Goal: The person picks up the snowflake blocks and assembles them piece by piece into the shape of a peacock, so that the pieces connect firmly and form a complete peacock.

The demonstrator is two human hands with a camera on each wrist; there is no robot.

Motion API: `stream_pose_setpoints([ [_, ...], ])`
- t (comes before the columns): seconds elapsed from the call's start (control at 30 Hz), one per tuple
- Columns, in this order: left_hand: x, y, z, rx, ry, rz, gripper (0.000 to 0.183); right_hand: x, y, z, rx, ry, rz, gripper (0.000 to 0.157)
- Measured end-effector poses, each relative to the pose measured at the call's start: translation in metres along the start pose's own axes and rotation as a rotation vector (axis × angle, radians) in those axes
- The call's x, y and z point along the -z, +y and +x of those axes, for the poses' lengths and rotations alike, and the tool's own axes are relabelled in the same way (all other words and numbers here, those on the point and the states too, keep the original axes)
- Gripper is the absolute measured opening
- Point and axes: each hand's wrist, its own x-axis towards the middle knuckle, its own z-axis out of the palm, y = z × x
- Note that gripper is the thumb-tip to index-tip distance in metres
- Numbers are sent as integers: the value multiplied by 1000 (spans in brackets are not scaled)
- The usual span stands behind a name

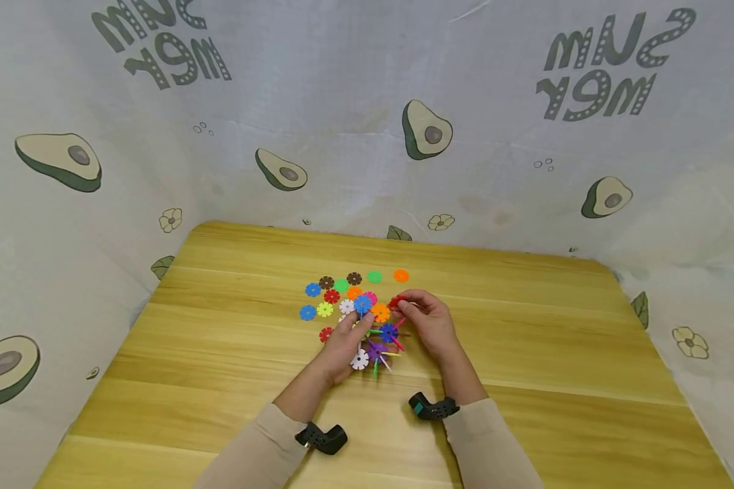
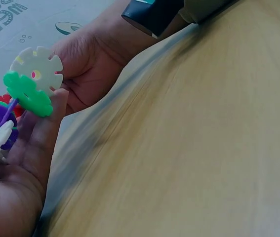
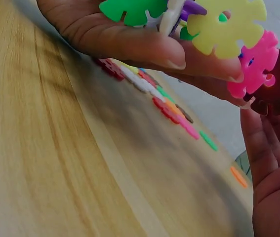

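My left hand (image 1: 344, 344) holds a cluster of interlocked notched plastic discs, with a purple disc (image 1: 376, 352), a dark blue disc (image 1: 389, 333) and a white disc (image 1: 359, 359) among them. Thumb and fingers lie around it, and part of the cluster is hidden. At the cluster's right side my right hand (image 1: 429, 324) pinches a red notched disc (image 1: 397, 303). In the right wrist view that red disc (image 3: 278, 84) meets the edge of a pink disc (image 3: 256, 64) on the cluster. Whether their slots are joined, I cannot tell. A green disc (image 2: 27, 94) sticks out in the left wrist view.
Several loose discs lie on the wooden table (image 1: 232, 380) beyond the hands, including a blue disc (image 1: 308, 312), a brown disc (image 1: 354, 278) and an orange disc (image 1: 401, 275). A printed white cloth (image 1: 355, 197) hangs behind the table and along its sides.
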Motion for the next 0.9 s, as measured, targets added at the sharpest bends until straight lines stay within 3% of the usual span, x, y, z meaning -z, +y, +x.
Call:
stream_pose_setpoints([
  [0.3,5,0,-2,39,-1,35,75,0,-2,-1,-22,-28,-9,27],
  [0.5,6,1,-2,56,-44,19,74,0,-2,0,-50,-24,-49,25],
  [0.67,8,1,-3,76,-29,-4,84,0,-1,-1,-72,-15,-140,27],
  [0.9,8,0,-3,72,-27,24,86,-2,-4,-1,-103,-45,-130,28],
])
